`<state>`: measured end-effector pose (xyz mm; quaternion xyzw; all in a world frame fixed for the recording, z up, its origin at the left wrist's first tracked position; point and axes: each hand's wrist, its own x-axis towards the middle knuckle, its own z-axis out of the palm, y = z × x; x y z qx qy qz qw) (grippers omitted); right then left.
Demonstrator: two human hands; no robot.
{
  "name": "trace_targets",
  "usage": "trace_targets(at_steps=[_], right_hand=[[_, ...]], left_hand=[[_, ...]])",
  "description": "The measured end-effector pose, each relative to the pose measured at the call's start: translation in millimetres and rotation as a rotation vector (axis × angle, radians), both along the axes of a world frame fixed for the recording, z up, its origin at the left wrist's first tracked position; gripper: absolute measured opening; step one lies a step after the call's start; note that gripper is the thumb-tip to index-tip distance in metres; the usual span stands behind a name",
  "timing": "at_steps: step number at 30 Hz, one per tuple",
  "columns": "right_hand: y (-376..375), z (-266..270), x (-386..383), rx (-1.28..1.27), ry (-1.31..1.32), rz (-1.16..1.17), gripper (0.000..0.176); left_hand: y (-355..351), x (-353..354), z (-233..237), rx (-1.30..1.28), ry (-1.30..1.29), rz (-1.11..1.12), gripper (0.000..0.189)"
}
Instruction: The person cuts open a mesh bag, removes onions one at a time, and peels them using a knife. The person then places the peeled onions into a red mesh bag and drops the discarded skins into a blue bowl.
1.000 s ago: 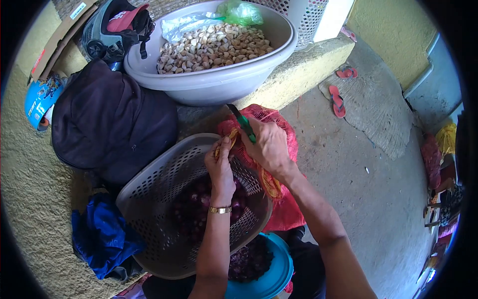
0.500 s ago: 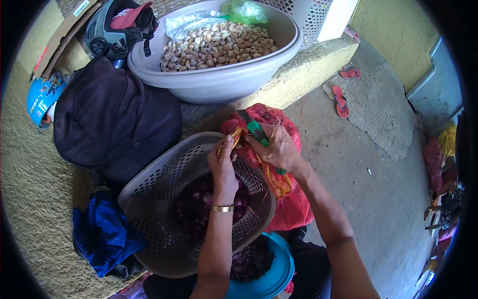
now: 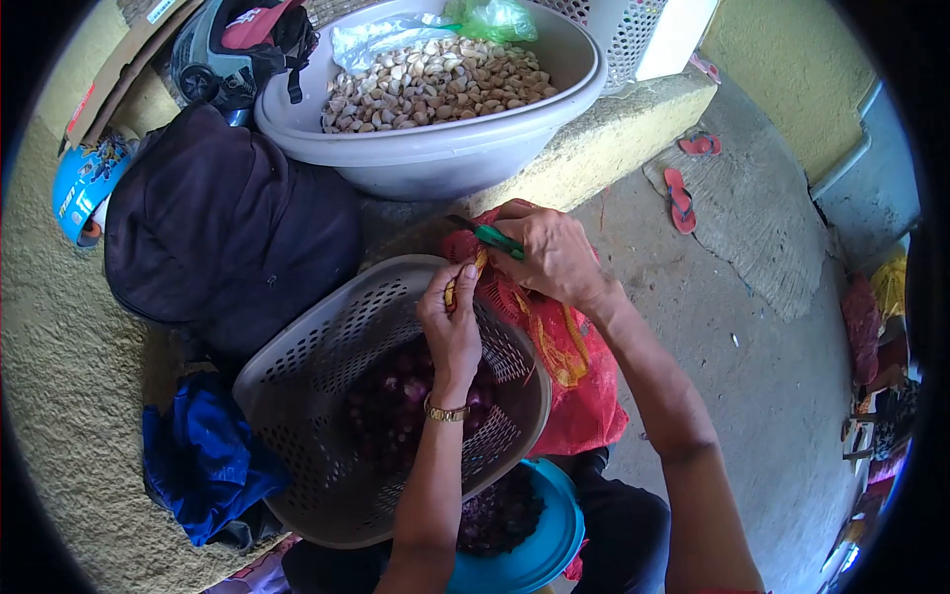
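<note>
So the left hand [image 3: 453, 302] is pinching a strip of yellow netting [image 3: 451, 294] between thumb and fingers, with a gold-toned wristband [image 3: 447, 411] sitting on that wrist. The right hand [image 3: 556, 255] is closing around the green handle of a knife [image 3: 500, 241], and the dark blade is pointing off to the left, just above the left hand's fingertips. Can't tell whether the blade is actually touching the netting.

The red mesh sack [image 3: 586, 401] is slumping against the right side of a gray perforated basket [image 3: 297, 346], right under the right hand, with more yellow netting hanging down its front. Red onions [image 3: 411, 391] are lying in the bottom of the basket, below the left forearm. Tucked beside it near the person's legs, a blue basin [image 3: 562, 535] is holding a dark purple pile; too shadowy for me to make out the pieces.

Further up, a big gray tub [image 3: 426, 150] is holding loads of garlic cloves [image 3: 435, 87], and a black bag [image 3: 233, 238] is slouching between it and the basket, off to the left.
</note>
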<state>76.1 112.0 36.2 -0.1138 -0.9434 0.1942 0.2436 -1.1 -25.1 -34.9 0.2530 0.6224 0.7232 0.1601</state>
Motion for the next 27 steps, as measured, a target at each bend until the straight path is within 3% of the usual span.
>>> trace_targets(at_steps=[2,4,8,14,16,18,19,22,24,27], right_hand=[[5,2,-3,0.015,0.025,0.026,0.015],[9,7,-7,0.047,-0.195,0.011,0.015],[12,12,-12,0.022,-0.135,0.059,0.014],[21,4,-26,0.028,-0.069,0.196,0.017],[25,10,-23,-0.041,-0.12,0.25,0.017],[30,15,-22,-0.126,-0.166,0.229,0.016],[31,19,-20,-0.214,-0.213,0.201,0.016],[33,42,-13,-0.155,-0.272,0.302,0.02],[38,25,-1,-0.129,-0.251,0.253,0.023],[29,37,31,-0.186,-0.244,0.185,0.024]], left_hand=[[1,0,-1,-0.005,0.07,-0.008,0.024],[1,0,-1,-0.04,0.244,0.036,0.021],[0,0,4,-0.047,0.276,0.036,0.019],[-2,6,17,-0.194,0.544,0.047,0.015],[1,10,15,-0.172,0.754,0.045,0.016],[2,19,15,-0.186,0.763,0.019,0.025],[3,23,18,-0.167,0.783,-0.004,0.03],[-4,28,33,-0.204,0.966,-0.09,0.039],[-8,37,29,-0.104,1.122,-0.327,0.037],[-11,29,14,-0.046,0.969,-0.198,0.029]])
